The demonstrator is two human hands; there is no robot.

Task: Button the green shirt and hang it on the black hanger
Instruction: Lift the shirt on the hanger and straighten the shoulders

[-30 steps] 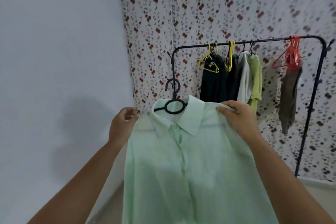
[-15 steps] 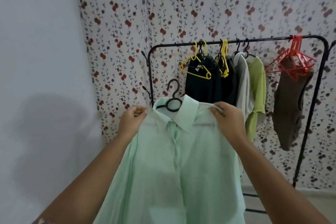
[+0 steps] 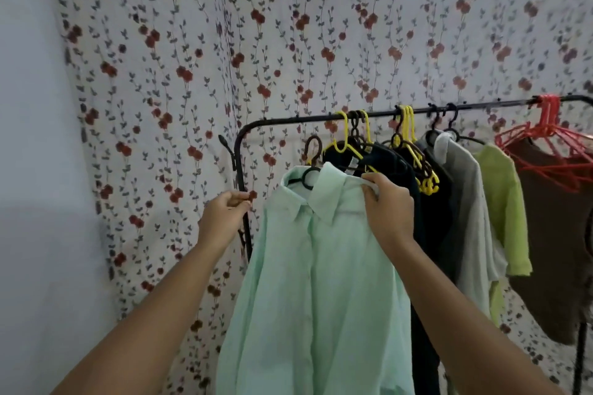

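Note:
The pale green shirt [image 3: 321,282] hangs buttoned down its front on the black hanger [image 3: 308,177], whose hook rises from the collar and stands just below the rack's rail, apart from it. My right hand [image 3: 388,212] grips the shirt's right shoulder and holds it up. My left hand [image 3: 224,215] is to the left of the shirt's other shoulder, fingers curled together with nothing in them, in front of the rack's left post.
A black clothes rack [image 3: 288,120] stands before a flowered curtain [image 3: 224,58]. Yellow hangers [image 3: 346,141], dark garments [image 3: 430,212], a grey shirt [image 3: 465,202], a lime top [image 3: 503,202] and a brown garment [image 3: 552,234] under red hangers fill the rail rightward. A plain wall [image 3: 38,170] is at left.
The shirt on its hanger has risen and moved closer to the rack's left end. My left hand has let go of the left shoulder; my right hand still holds the shirt.

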